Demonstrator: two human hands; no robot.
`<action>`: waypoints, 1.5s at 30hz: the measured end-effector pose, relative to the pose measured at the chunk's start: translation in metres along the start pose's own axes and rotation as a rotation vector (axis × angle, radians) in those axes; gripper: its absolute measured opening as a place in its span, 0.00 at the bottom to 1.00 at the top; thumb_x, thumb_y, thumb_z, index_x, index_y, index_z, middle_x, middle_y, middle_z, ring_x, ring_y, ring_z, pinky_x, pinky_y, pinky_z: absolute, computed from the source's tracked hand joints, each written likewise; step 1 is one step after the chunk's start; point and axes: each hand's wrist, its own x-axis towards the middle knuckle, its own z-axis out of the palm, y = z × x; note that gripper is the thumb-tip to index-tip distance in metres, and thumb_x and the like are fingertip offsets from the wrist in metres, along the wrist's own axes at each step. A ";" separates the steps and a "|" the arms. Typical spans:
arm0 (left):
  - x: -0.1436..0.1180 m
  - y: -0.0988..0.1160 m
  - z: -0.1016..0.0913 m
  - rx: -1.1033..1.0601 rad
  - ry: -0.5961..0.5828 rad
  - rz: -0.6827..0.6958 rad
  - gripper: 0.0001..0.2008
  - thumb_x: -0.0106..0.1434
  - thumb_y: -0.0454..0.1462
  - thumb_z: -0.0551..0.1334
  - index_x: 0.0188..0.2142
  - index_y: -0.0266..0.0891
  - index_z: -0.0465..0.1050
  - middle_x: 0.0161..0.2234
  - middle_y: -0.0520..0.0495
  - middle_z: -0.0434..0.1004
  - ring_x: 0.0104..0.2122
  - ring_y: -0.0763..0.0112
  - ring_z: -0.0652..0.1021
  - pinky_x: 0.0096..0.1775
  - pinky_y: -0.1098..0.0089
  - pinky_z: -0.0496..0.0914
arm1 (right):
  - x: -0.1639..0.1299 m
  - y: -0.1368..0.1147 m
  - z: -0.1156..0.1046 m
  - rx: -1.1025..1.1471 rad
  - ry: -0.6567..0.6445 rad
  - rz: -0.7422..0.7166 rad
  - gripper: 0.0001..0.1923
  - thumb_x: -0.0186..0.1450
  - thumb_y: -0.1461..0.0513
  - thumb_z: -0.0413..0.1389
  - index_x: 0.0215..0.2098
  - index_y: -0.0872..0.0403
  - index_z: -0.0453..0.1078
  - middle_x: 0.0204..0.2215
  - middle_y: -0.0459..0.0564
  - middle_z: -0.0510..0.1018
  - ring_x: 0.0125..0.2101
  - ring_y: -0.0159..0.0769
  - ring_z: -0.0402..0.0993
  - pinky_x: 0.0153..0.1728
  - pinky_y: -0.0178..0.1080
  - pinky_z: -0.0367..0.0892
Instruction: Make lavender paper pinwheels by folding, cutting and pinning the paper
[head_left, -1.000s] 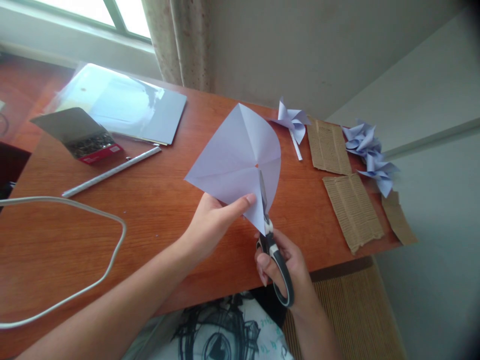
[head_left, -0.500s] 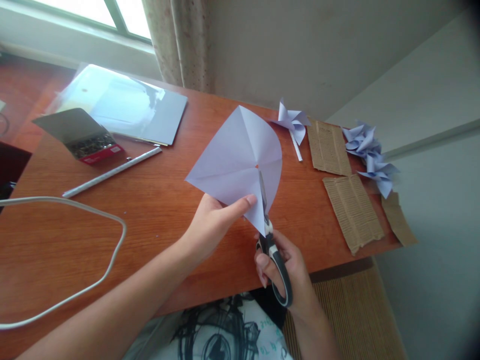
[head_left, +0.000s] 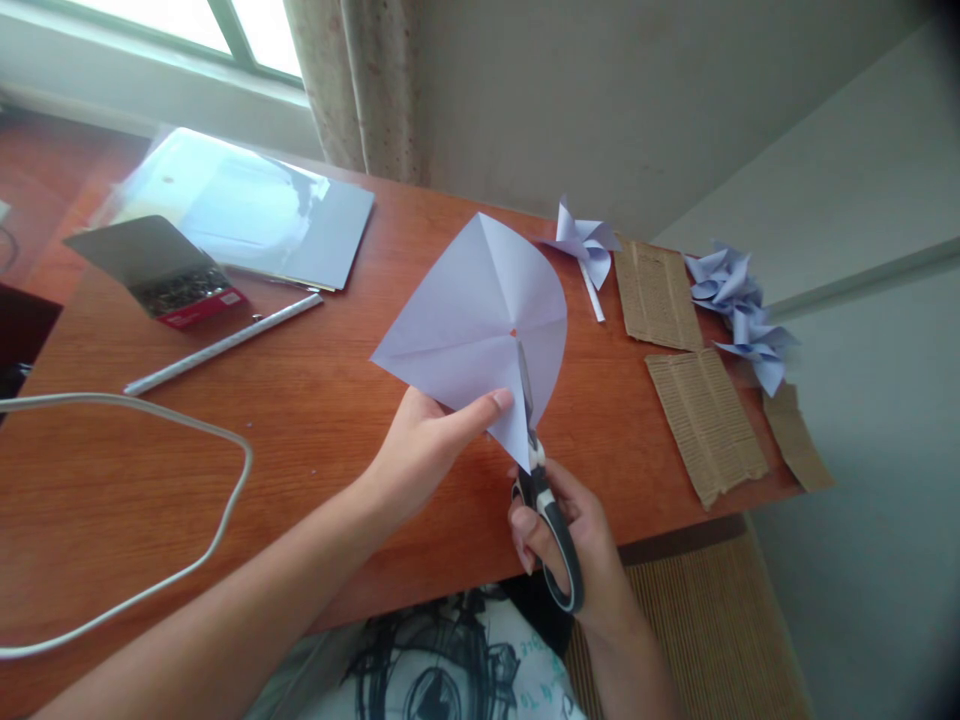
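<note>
My left hand [head_left: 435, 440] pinches the lower edge of a creased pale sheet of paper [head_left: 457, 310], thumb on top and fingers hidden beneath. The sheet has fold lines meeting at a small hole near its middle, and its right side curves. In my right hand [head_left: 577, 540] is a pair of scissors [head_left: 555, 540] with dark grey and white handles. Its blades lie along a cut in the paper, the tip close to the hole. The blades look closed or nearly so.
A paper pinwheel [head_left: 581, 245] on a stick lies at the back, with more pinwheels [head_left: 739, 310] farther right. Cardboard pieces [head_left: 705, 425] lie nearby. On the left are a rolled paper stick [head_left: 225, 343], an opened box [head_left: 191, 290] of small metal pieces, a folder [head_left: 330, 230] and a white cable [head_left: 240, 480].
Almost nothing differs. The curved right side of the paper has shifted very slightly outward; both hands and the scissors stay in place.
</note>
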 end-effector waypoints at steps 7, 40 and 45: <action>-0.001 0.002 0.001 0.038 0.012 -0.006 0.12 0.58 0.40 0.73 0.40 0.36 0.80 0.40 0.44 0.84 0.40 0.60 0.81 0.44 0.66 0.75 | -0.001 -0.002 0.002 0.013 0.004 0.011 0.22 0.62 0.49 0.67 0.46 0.52 0.70 0.22 0.38 0.67 0.17 0.23 0.60 0.17 0.28 0.60; -0.001 0.003 0.003 0.055 -0.008 0.006 0.10 0.59 0.40 0.71 0.38 0.37 0.80 0.33 0.45 0.84 0.35 0.60 0.81 0.41 0.65 0.75 | 0.003 0.002 -0.007 0.075 -0.141 -0.021 0.30 0.57 0.43 0.68 0.48 0.51 0.69 0.23 0.41 0.70 0.19 0.25 0.62 0.19 0.29 0.59; -0.001 0.003 0.002 0.048 -0.018 -0.003 0.11 0.59 0.40 0.72 0.40 0.37 0.80 0.37 0.44 0.84 0.38 0.60 0.81 0.43 0.65 0.75 | 0.005 0.002 -0.006 0.083 -0.139 -0.022 0.30 0.58 0.43 0.68 0.48 0.51 0.69 0.23 0.41 0.70 0.19 0.26 0.61 0.19 0.29 0.58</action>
